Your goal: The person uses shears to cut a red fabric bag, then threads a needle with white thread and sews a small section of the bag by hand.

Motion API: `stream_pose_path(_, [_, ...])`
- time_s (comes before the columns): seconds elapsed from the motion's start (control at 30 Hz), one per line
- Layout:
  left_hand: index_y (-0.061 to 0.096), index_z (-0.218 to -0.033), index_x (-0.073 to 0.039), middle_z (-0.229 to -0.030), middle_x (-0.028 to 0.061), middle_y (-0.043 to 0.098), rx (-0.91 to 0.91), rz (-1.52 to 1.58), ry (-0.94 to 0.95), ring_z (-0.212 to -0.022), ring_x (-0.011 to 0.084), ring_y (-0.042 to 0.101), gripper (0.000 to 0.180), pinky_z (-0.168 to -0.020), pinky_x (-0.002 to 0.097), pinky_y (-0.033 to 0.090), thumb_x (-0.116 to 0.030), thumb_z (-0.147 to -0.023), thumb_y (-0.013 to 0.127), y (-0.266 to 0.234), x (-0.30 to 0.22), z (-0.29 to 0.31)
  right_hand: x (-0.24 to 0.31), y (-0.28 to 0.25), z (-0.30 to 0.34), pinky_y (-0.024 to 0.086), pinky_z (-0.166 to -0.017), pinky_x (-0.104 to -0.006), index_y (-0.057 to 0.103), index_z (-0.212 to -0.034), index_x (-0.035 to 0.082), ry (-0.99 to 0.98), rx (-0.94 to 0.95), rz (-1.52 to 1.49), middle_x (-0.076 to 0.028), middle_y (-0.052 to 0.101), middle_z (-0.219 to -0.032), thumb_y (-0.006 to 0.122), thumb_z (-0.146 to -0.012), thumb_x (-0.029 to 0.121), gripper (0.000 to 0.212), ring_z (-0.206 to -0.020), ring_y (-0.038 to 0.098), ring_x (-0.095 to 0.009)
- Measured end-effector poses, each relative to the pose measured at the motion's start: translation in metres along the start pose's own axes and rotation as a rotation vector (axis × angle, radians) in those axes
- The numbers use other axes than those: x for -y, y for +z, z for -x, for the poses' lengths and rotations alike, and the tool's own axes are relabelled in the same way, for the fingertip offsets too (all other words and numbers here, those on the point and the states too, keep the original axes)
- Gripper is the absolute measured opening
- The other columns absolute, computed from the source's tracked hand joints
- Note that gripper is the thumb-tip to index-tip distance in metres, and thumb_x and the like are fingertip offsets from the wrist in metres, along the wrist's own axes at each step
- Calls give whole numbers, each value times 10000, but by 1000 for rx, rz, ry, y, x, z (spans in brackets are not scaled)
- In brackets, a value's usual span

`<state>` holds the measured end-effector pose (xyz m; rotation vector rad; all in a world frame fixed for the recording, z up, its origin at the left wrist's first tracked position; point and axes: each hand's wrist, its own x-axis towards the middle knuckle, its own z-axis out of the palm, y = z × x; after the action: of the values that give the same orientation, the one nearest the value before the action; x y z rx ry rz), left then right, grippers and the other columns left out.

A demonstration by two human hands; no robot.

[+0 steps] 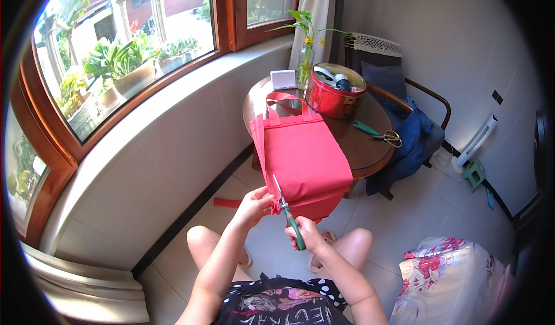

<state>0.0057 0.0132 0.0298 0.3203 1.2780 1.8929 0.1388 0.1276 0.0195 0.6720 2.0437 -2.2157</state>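
A red fabric bag (303, 151) with a loop handle lies over the near edge of the round table, and its lower part hangs down toward my knees. At its near left side, my left hand (252, 207) pinches the edge of the red fabric, which bunches by the fingertips. My right hand (307, 233) is wrapped round the handles of green-handled scissors (292, 222). Their blades point away from me, up along the fabric edge just beside my left fingertips. Whether the blades have fabric between them I cannot tell.
On the dark round table (373, 117) stand a red round tin (335, 99) of sewing things, a glass vase (304, 65) and a small white box (283, 80). Gold-handled scissors (388, 137) lie near a green-handled tool (365, 128). A chair (381, 85) holds blue denim (407, 146). Floral cloth (445, 273) sits at right.
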Motion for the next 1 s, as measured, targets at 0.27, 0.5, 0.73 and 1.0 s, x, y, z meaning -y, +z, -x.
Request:
stream_pose_path(0.27, [470, -1064, 6, -856, 54, 570, 31, -5, -40, -714, 119, 563, 269, -642, 264, 476, -73, -807, 485, 2, -3, 3, 8, 0, -10, 409, -366, -231, 434, -696, 21, -12, -19, 36, -54, 487, -543, 573, -691, 178, 209, -406, 474, -108])
stream_pose_path(0.5, [446, -1118, -25, -889, 45, 569, 38, 1, -41, -757, 120, 553, 312, -669, 282, 466, -52, -808, 472, -2, 1, -1, 4, 5, -14, 420, -364, -246, 437, -665, 1, -32, -39, -23, -66, 495, -544, 567, -677, 191, 230, -401, 491, -119])
stream_pose_path(0.73, [459, -1091, -15, -912, 50, 563, 64, 53, -53, -780, 123, 546, 310, -703, 306, 458, -52, -786, 500, -1, 10, 1, 6, 6, -23, 423, -366, -240, 433, -697, 25, -36, -56, -65, -52, 479, -546, 582, -684, 185, 219, -409, 479, -113])
stream_pose_path(1.0, [302, -1190, -18, -854, 111, 554, -340, -527, 254, -691, 171, 563, 590, -556, 270, 473, -110, -675, 575, 0, -4, -44, 4, 12, -19, 425, -361, -244, 441, -685, 19, -43, -68, -39, -58, 490, -550, 574, -694, 172, 204, -411, 485, -109])
